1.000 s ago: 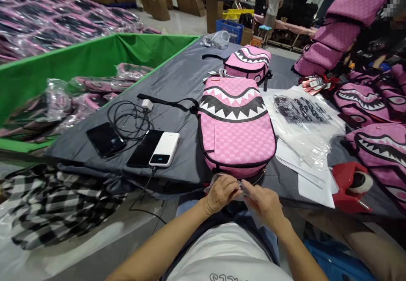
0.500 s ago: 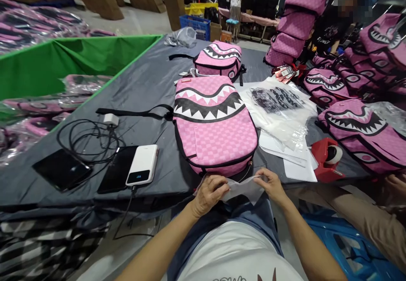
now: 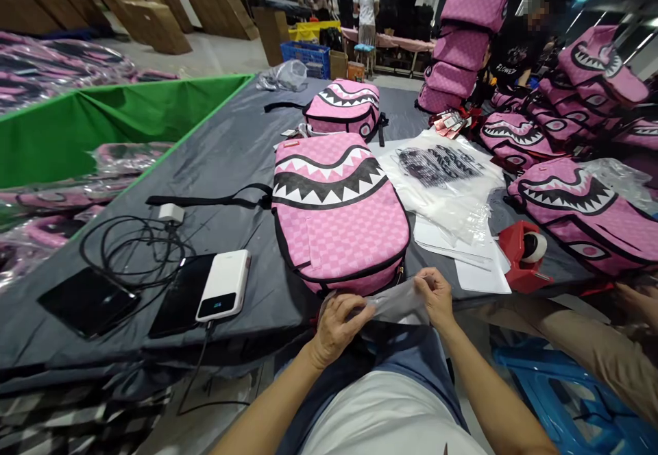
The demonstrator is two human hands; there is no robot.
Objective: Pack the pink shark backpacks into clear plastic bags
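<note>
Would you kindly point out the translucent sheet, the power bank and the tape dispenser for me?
Translucent sheet (image 3: 398, 301): head view, on the middle of its exposed stretch.
Power bank (image 3: 225, 282): head view, on its white upper face.
Tape dispenser (image 3: 515, 263): head view, on its red body.

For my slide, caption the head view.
Left hand and right hand hold a translucent sheet by a pink backpack.

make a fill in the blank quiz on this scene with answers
The left hand and right hand hold translucent material near a mostly ____ backpack.
In the picture, the white power bank lies to the ____ of that backpack.
The tape dispenser has a ____ body.
Missing words: pink; left; red.
</note>
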